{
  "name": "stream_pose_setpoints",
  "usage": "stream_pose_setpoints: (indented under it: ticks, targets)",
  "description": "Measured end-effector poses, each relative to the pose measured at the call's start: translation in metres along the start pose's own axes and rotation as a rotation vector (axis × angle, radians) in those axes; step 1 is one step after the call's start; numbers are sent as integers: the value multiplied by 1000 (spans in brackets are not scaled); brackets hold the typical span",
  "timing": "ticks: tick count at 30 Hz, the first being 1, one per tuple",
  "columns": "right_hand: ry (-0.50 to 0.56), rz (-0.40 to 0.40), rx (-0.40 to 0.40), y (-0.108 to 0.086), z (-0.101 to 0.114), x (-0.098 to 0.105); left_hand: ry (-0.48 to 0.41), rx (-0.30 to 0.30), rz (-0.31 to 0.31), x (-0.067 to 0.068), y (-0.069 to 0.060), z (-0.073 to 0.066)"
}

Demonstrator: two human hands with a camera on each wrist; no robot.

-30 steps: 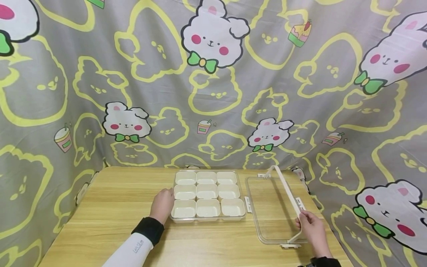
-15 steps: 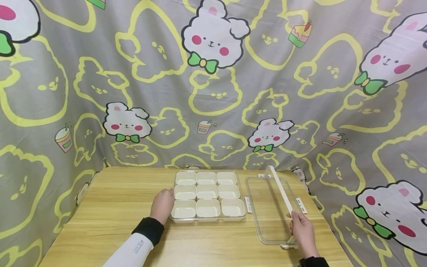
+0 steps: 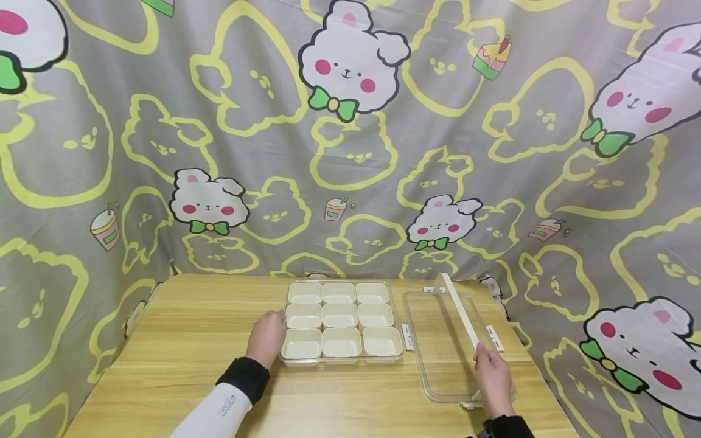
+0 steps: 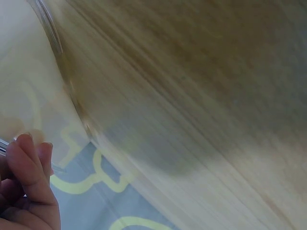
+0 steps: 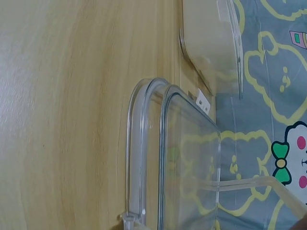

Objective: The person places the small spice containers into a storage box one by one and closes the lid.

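A clear storage box (image 3: 361, 361) filled with several cream cups (image 3: 341, 342) stands mid-table in the head view. My left hand (image 3: 266, 337) is at its left side; in the left wrist view the curled fingers (image 4: 29, 175) pinch its clear rim. To the right of the box lies a clear lid (image 3: 438, 347) with white side clips (image 3: 408, 336). Its white carrying handle (image 3: 459, 307) is swung up, and my right hand (image 3: 493, 372) grips the handle's near end. The right wrist view shows the lid (image 5: 192, 139) flat on the table and the handle (image 5: 244, 183) rising from it.
The wooden table (image 3: 208, 328) reaches back to a patterned grey curtain (image 3: 285, 146) that also closes off both sides. A narrow gap separates box and lid. The lid lies near the table's right edge.
My right hand has swung the lid's handle a little to the left, mostly during the first half second. The left hand and the box have stayed in place.
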State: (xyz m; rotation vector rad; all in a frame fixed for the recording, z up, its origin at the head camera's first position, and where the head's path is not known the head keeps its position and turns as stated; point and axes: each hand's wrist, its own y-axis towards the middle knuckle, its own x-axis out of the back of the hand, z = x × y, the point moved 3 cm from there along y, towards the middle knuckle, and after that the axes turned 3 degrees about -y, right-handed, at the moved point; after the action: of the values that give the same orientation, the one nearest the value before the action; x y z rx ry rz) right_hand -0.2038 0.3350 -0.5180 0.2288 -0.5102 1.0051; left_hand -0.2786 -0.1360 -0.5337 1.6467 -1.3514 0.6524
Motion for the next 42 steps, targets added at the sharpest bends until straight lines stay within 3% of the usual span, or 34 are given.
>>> stream_pose_setpoints:
  ticks: [9,19,42]
  targets:
    - [-15,-81,-29,0,-2,-1,-3,7,8,1,-1,-1]
    - [-27,-170,-9,-2,1,6,-4,0,-6,1,0,-1]
    - [31,-121,-27,-4,22,37,-4,20,26,-2,1,3]
